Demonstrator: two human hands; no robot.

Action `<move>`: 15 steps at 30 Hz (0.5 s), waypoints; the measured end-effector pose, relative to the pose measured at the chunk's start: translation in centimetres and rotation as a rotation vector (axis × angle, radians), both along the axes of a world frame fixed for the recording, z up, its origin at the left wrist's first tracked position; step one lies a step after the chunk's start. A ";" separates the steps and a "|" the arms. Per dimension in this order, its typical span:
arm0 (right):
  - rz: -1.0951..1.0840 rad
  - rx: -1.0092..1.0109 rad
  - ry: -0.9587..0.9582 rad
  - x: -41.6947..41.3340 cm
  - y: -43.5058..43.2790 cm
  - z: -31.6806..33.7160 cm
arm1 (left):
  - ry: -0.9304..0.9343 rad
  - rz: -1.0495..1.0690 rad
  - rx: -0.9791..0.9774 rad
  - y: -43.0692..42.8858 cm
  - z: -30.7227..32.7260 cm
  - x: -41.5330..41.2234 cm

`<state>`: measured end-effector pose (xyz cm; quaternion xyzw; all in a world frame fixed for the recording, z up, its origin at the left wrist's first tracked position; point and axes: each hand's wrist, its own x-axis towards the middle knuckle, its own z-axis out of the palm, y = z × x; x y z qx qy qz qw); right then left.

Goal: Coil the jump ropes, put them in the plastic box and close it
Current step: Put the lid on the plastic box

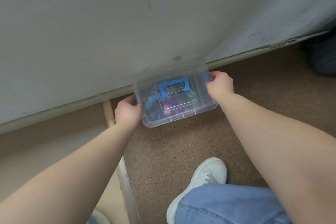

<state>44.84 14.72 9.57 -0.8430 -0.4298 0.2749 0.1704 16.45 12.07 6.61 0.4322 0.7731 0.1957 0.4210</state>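
Observation:
A clear plastic box with a blue carry handle on its lid sits at the edge of a grey table, partly over the brown floor. The lid lies on top of the box. Through the plastic I see coloured shapes, pink, green and blue, which look like the jump ropes inside. My left hand grips the box's left end, fingers curled over the rim. My right hand grips the right end, with its fingertips on the lid's edge.
The grey table top fills the upper part of the view, with a cream metal frame along its edge and a leg running down. Below are a speckled brown floor, my white shoe and a denim-clad knee.

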 end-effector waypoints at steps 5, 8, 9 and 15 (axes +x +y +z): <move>0.072 -0.060 -0.032 0.1 0.9 -1.4 | -0.041 0.026 -0.006 0.0 -1.2 -0.2; 0.070 -0.108 -0.025 0.3 0.8 -2.1 | -0.041 0.045 0.004 -0.3 -1.9 -0.4; 0.066 -0.120 -0.029 0.5 1.0 -2.2 | -0.019 0.056 0.001 -0.2 -1.9 -0.4; -0.005 -0.252 0.138 0.8 0.8 -1.5 | -0.024 0.064 -0.153 -0.4 -1.6 -0.2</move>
